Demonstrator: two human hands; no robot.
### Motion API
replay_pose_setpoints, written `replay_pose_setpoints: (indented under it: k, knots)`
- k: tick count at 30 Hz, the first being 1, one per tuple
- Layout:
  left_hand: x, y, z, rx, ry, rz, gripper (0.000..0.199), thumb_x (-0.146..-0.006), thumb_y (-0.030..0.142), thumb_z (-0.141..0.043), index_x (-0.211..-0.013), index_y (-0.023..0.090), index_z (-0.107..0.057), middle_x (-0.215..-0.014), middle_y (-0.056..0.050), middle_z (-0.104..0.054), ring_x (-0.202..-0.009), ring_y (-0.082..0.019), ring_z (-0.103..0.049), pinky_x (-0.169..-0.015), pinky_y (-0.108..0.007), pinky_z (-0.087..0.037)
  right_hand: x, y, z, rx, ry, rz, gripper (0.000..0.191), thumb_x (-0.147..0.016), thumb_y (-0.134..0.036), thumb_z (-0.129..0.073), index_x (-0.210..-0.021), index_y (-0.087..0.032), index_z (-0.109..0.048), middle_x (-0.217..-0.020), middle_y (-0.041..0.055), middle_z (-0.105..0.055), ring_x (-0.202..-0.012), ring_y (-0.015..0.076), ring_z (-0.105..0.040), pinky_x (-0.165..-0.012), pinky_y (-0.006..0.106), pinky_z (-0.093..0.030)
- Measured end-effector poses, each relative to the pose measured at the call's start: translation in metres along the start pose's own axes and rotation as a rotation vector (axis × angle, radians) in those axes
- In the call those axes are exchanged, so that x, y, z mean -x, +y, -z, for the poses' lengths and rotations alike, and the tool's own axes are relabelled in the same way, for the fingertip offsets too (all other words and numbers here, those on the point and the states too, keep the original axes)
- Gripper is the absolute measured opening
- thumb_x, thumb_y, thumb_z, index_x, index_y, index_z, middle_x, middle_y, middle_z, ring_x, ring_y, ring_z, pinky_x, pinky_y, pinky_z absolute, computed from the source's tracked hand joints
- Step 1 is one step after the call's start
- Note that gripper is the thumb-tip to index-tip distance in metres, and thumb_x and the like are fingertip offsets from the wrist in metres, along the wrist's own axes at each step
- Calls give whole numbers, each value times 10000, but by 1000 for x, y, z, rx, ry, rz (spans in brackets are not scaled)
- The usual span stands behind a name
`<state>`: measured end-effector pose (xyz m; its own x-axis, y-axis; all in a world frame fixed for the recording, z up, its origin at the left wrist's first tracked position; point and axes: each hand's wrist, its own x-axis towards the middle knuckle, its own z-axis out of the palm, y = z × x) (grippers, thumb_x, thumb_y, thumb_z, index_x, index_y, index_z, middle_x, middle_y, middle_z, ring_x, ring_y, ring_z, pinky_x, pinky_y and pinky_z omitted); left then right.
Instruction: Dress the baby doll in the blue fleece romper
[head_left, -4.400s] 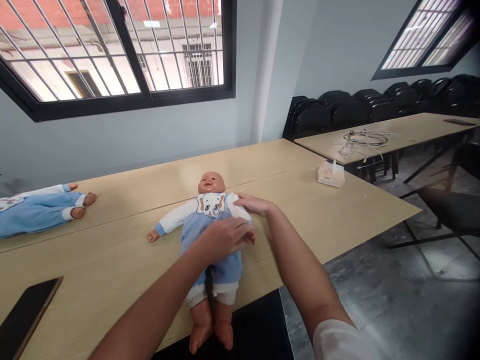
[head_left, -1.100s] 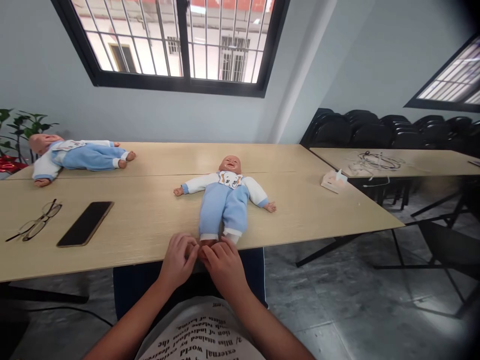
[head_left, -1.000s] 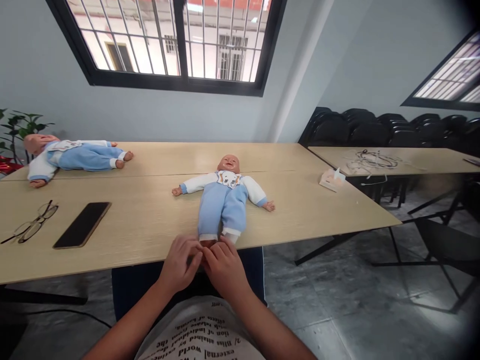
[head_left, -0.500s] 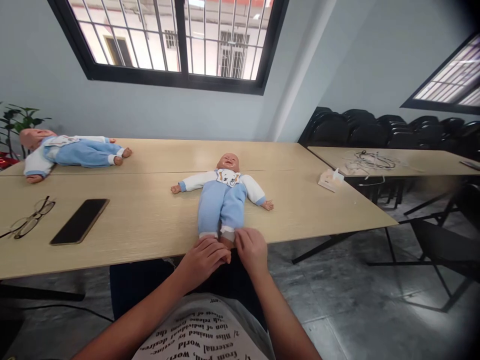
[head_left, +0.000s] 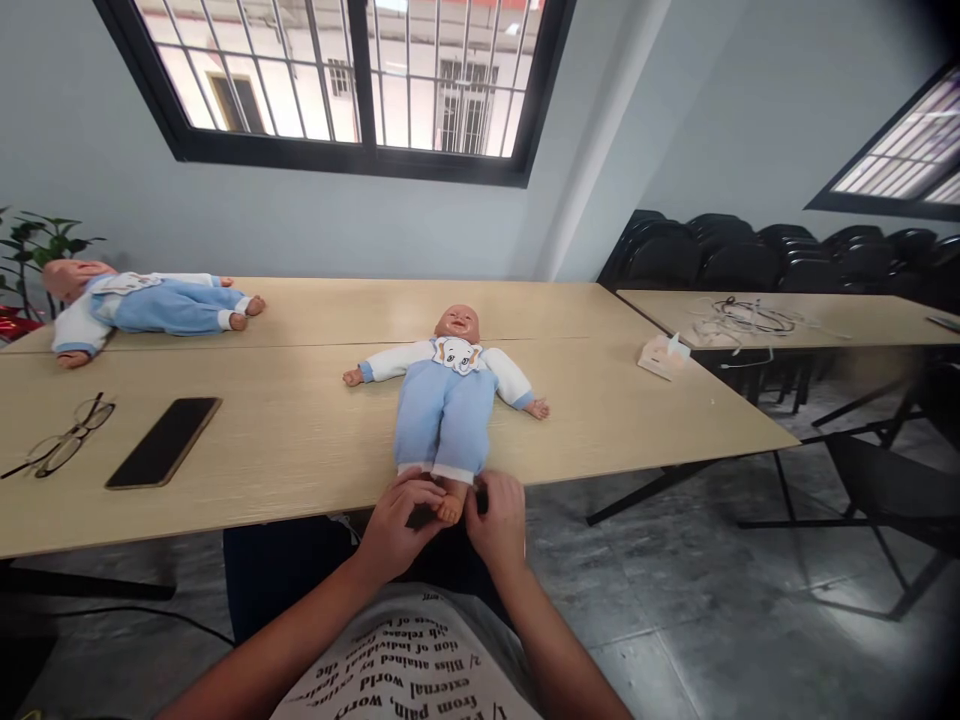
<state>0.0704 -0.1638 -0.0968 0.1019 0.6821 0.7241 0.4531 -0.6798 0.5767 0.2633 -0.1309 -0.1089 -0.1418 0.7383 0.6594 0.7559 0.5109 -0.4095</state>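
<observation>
A baby doll (head_left: pixel 442 410) in light blue trousers and white sleeves lies on its back with arms spread. Its legs point toward me at the table's near edge. My left hand (head_left: pixel 401 525) is closed around the doll's lower leg and foot, thumb against the bare foot (head_left: pixel 450 508); the other foot is hidden behind this hand. On the opposite side of that ankle, my right hand (head_left: pixel 497 515) has its fingers curled in at the white trouser cuff (head_left: pixel 455 473). Its fingertips are partly hidden.
Another doll (head_left: pixel 169 305) lies at the table's far left. Eyeglasses (head_left: pixel 71 437) and a black phone (head_left: pixel 163 443) are on the left, and a tissue box (head_left: pixel 661 357) on the right. Cables (head_left: pixel 754 317) lie on a second table. Black chairs (head_left: pixel 701 250) stand stacked behind.
The trouser cuff between my hands now lies flatter around the ankle, and more of the bare foot shows. My right hand has dropped slightly; my left fingers have shifted off the foot's top.
</observation>
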Motion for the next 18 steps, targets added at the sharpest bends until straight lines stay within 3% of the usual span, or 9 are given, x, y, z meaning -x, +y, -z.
replay_pose_setpoints:
  k: [6,12,18]
  knots:
    - [2,-2,-1,36,-6,8,191,-895,228,-783,-1006,230,-627,-997,-27,-781,-989,-204,-742,-1092,-513,-528,-6,-5,-6,-42,13,-50,181,-968,-148,-521,-805,-226,-529,-744,23,-577,-758,215,-529,-723,350,-386]
    - [2,-3,-1,39,0,5,200,-895,212,-779,-1027,233,-631,-954,-17,-774,-971,-203,-745,-1092,-512,-528,-1,-5,-4,-85,-6,-51,85,-959,-189,-567,-878,-215,-561,-809,36,-610,-803,225,-542,-761,365,-392]
    - [1,-3,0,53,-23,18,192,-895,215,-775,-1000,233,-615,-986,-29,-776,-981,-212,-741,-1079,-521,-531,-2,-5,-4,-127,-31,-75,137,-970,-174,-535,-841,-216,-553,-791,29,-599,-794,218,-539,-768,366,-389]
